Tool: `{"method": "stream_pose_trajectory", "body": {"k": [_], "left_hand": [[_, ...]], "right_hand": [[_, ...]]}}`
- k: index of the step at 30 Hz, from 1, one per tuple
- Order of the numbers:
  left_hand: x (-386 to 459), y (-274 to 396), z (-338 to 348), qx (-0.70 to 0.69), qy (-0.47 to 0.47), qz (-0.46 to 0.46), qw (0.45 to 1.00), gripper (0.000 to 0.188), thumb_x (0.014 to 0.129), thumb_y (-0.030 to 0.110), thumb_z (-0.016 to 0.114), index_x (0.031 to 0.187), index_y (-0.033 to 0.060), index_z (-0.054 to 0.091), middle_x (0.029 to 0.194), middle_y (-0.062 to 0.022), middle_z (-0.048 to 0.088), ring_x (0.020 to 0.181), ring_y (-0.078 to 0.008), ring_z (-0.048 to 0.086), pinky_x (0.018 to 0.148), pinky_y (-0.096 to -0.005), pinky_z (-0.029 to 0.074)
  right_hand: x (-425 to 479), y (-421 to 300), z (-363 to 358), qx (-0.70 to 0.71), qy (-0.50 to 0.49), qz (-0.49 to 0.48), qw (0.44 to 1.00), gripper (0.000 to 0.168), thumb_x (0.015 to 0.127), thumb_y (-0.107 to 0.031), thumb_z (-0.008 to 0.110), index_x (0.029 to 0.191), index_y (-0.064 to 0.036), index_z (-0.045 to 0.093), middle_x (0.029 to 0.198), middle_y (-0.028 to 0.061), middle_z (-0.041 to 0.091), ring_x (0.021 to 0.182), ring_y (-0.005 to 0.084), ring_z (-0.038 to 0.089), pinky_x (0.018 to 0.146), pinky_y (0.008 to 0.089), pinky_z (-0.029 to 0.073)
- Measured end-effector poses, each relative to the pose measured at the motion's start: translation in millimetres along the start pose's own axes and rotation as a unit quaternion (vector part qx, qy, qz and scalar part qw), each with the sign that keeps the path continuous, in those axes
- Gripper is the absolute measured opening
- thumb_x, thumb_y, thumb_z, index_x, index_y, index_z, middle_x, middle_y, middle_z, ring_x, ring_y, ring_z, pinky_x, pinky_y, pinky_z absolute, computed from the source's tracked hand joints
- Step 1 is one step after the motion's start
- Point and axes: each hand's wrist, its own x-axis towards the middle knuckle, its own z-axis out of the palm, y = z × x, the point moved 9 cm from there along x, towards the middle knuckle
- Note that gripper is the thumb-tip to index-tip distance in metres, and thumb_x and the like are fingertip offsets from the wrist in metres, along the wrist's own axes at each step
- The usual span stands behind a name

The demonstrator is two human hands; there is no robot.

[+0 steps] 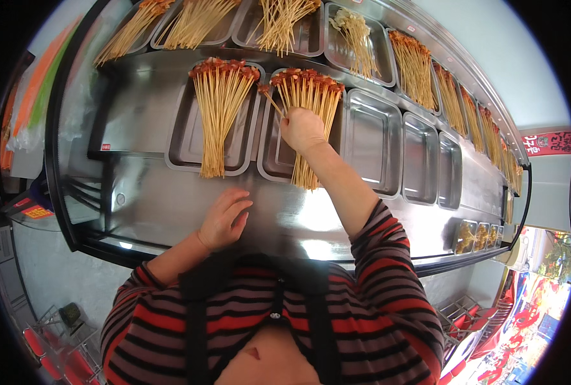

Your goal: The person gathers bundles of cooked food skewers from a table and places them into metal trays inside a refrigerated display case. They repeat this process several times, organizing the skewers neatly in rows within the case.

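Note:
My right hand (pixel 302 129) is closed on a bamboo skewer (pixel 273 103) whose red meat tip points up and left. It is above a steel tray (pixel 278 156), over a fan of meat skewers (pixel 320 94) whose lower sticks overhang the near rim. How many sticks the fingers grip is hidden. Left of it, a second steel tray (pixel 184 147) bears another fan of meat skewers (pixel 220 110). My left hand (pixel 226 219) hovers near the steel counter (pixel 275 216) below these trays, fingers apart and holding nothing.
Bare-bottomed steel trays (pixel 374 139) continue to the right. Along the back runs a raised row of trays with skewers (pixel 413 70). Small containers of food (pixel 467 237) stand at the front right. A black-edged glass side panel (pixel 59 144) bounds the left.

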Motion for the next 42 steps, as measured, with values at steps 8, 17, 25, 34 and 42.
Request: {"method": "stream_pose_trajectory", "body": {"k": [8, 17, 25, 34, 42], "left_hand": [[-12, 0, 12, -0.009, 0.059, 0.024, 0.998, 0.026, 0.068, -0.005, 0.063, 0.092, 0.0037, 0.06, 0.104, -0.0128, 0.058, 0.097, -0.0337, 0.056, 0.083, -0.0395, 0.048], [-15, 3, 18, -0.001, 0.038, 0.01, 0.999, 0.026, 0.067, -0.006, 0.064, 0.089, 0.0053, 0.06, 0.1, -0.0111, 0.059, 0.093, -0.0314, 0.058, 0.078, -0.0385, 0.049], [-24, -7, 22, -0.028, 0.042, -0.032, 0.998, 0.025, 0.067, -0.006, 0.064, 0.089, 0.0052, 0.06, 0.099, -0.0102, 0.058, 0.092, -0.0309, 0.057, 0.078, -0.0374, 0.049], [-24, -4, 30, -0.06, 0.039, -0.03, 0.997, 0.026, 0.066, -0.007, 0.065, 0.088, 0.0057, 0.06, 0.096, -0.0089, 0.059, 0.09, -0.0295, 0.058, 0.074, -0.0356, 0.05], [-29, -10, 34, -0.072, 0.032, -0.039, 0.996, 0.024, 0.067, -0.006, 0.065, 0.087, 0.0061, 0.06, 0.094, -0.0084, 0.059, 0.088, -0.0281, 0.059, 0.073, -0.0351, 0.05]], "right_hand": [[-37, 71, -48, 0.11, 0.164, 0.089, 0.976, 0.015, 0.075, -0.016, 0.061, 0.075, -0.001, 0.063, 0.07, 0.0162, 0.064, 0.067, 0.0341, 0.063, 0.065, 0.04, 0.051], [-20, 123, -28, 0.081, 0.161, 0.189, 0.965, 0.019, 0.076, -0.02, 0.059, 0.075, -0.001, 0.062, 0.077, 0.0197, 0.065, 0.075, 0.0367, 0.062, 0.071, 0.0419, 0.05], [-19, 105, -28, 0.062, 0.147, 0.154, 0.975, 0.024, 0.078, -0.026, 0.061, 0.08, -0.002, 0.061, 0.081, 0.0191, 0.064, 0.076, 0.036, 0.063, 0.07, 0.0433, 0.05], [32, 40, 1, -0.032, 0.075, 0.044, 0.996, 0.026, 0.081, -0.025, 0.058, 0.084, 0.0, 0.06, 0.087, 0.0192, 0.064, 0.079, 0.0349, 0.064, 0.071, 0.0434, 0.051], [46, 21, 8, -0.097, -0.028, 0.045, 0.994, 0.021, 0.081, -0.017, 0.052, 0.084, -0.003, 0.068, 0.09, 0.0193, 0.067, 0.085, 0.0342, 0.065, 0.075, 0.0411, 0.052]]}}
